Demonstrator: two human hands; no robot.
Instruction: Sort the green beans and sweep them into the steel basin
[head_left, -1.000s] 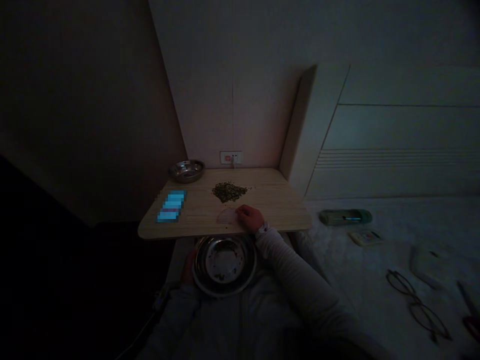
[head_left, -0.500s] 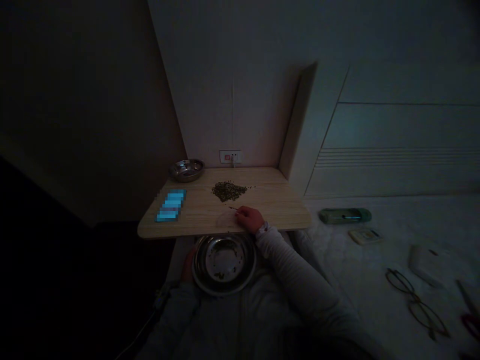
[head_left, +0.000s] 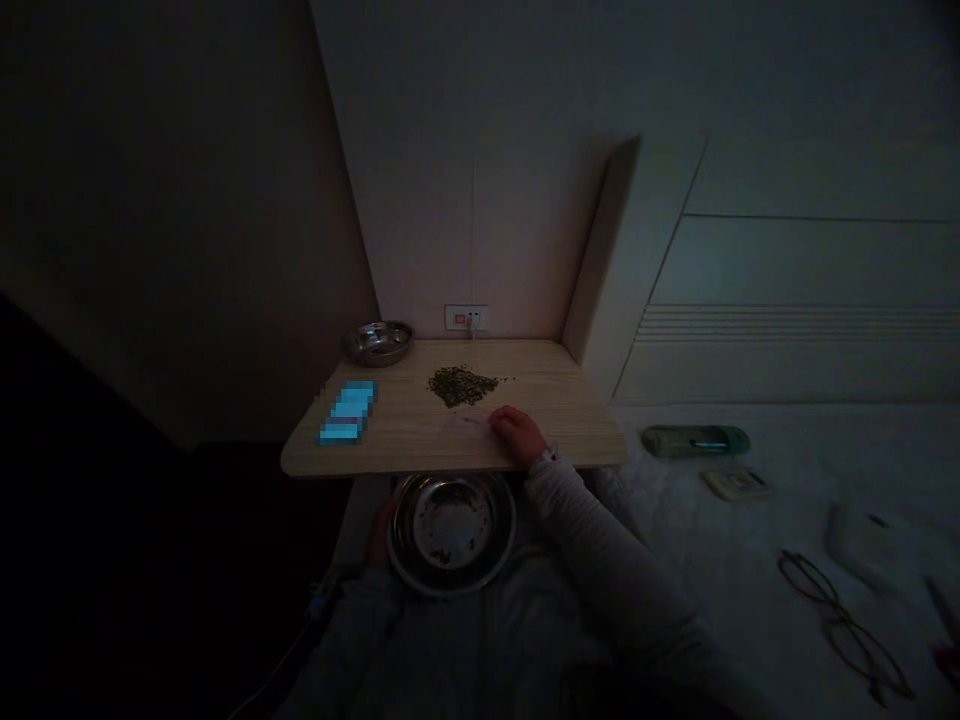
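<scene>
My right hand [head_left: 517,435] rests on the wooden bedside table [head_left: 420,445], its fingers curled together just in front of a pile of small dark seeds [head_left: 459,384]. A few loose seeds lie by its fingertips; what they pinch, if anything, is too small and dim to make out. My left hand [head_left: 377,535] grips the left rim of a steel bowl [head_left: 451,530] held below the table's front edge; the bowl holds a few dark bits.
A second steel bowl [head_left: 377,342] sits at the table's back left, a lit phone screen [head_left: 346,412] on its left side, a wall socket [head_left: 466,318] behind. On the bed lie a green case [head_left: 694,440], a small card [head_left: 736,483] and eyeglasses [head_left: 847,625].
My right hand has slid slightly right and toward the seed pile. The bowl in my left hand stays about where it was. The camera shifted a little.
</scene>
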